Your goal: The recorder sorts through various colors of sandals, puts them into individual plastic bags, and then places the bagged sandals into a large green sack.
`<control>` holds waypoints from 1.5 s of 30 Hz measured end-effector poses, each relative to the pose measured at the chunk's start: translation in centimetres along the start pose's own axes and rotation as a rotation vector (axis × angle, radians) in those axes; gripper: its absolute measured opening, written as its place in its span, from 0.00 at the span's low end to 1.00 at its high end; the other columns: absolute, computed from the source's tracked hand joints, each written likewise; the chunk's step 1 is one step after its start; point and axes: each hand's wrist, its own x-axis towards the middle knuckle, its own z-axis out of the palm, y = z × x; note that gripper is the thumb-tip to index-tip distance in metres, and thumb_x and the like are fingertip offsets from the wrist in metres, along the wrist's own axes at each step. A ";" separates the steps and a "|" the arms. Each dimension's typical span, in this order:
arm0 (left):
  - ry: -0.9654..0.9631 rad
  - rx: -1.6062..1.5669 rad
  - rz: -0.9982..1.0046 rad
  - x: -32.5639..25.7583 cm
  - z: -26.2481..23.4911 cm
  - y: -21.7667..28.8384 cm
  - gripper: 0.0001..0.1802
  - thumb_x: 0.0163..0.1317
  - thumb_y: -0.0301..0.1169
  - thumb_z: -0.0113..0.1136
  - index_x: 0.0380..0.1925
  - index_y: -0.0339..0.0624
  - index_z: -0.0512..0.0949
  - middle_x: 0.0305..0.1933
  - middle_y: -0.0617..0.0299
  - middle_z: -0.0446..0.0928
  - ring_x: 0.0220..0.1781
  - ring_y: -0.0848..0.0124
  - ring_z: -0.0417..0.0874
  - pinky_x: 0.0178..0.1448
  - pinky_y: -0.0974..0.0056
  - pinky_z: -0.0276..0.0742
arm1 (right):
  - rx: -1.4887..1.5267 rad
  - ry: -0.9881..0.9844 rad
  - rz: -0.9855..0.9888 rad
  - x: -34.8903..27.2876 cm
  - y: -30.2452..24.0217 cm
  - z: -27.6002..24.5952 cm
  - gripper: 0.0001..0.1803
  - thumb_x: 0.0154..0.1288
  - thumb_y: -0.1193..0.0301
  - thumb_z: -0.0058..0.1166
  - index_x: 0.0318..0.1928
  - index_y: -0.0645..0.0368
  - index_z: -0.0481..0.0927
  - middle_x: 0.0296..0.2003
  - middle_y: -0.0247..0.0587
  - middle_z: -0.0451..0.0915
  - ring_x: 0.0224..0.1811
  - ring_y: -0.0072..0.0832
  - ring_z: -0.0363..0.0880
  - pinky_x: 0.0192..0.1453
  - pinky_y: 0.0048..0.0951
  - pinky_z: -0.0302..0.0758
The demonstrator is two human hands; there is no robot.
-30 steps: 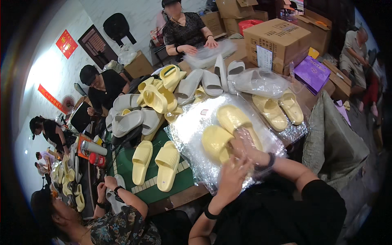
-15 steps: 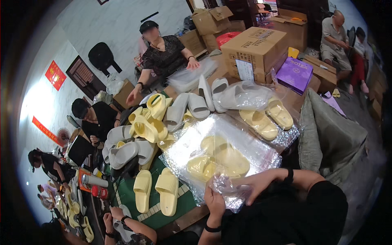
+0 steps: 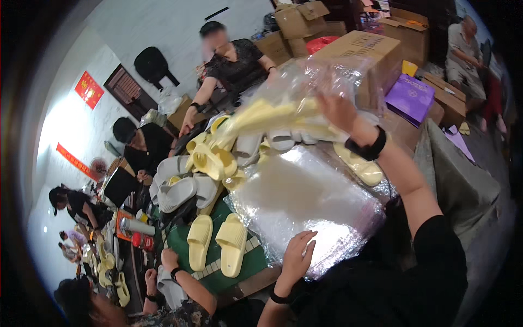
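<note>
Head view shows the right hand closed around a clear bag with a pair of yellow slippers inside, lifted above the surface, so this pair looks bagged. The left hand rests open on the stack of empty plastic bags; loose slippers remain unpacked. Glare and blur hide whether the bag's mouth is sealed.

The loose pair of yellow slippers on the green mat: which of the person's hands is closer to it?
Left. The left hand rests on the stack of clear bags just beside the pair of yellow slippers; the right hand is raised far above, holding a bagged pair.
</note>
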 end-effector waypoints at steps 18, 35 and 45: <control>0.842 0.651 -0.992 -6.7 -12.7 -17.0 0.32 0.49 0.28 0.60 0.58 0.54 0.67 0.64 0.32 0.53 0.68 0.37 0.50 0.70 0.44 0.45 | -0.164 -0.090 0.302 -13.5 5.2 -0.4 0.28 0.57 0.68 0.58 0.56 0.66 0.67 0.56 0.53 0.69 0.61 0.50 0.63 0.65 0.41 0.59; 0.334 0.441 -0.736 -9.4 -17.0 -25.2 0.16 0.59 0.27 0.50 0.46 0.36 0.77 0.33 0.44 0.78 0.36 0.52 0.78 0.40 0.55 0.73 | 0.778 -0.799 0.722 -3.6 -3.9 -4.2 0.16 0.63 0.66 0.55 0.41 0.69 0.77 0.32 0.43 0.78 0.25 0.24 0.80 0.28 0.25 0.76; 0.593 0.301 -0.616 -7.4 -16.9 -19.1 0.16 0.63 0.22 0.43 0.50 0.31 0.73 0.33 0.59 0.77 0.31 0.75 0.73 0.33 0.69 0.67 | 1.454 -0.258 0.571 1.3 0.6 -1.1 0.12 0.68 0.65 0.50 0.37 0.62 0.76 0.42 0.41 0.80 0.44 0.24 0.79 0.50 0.23 0.74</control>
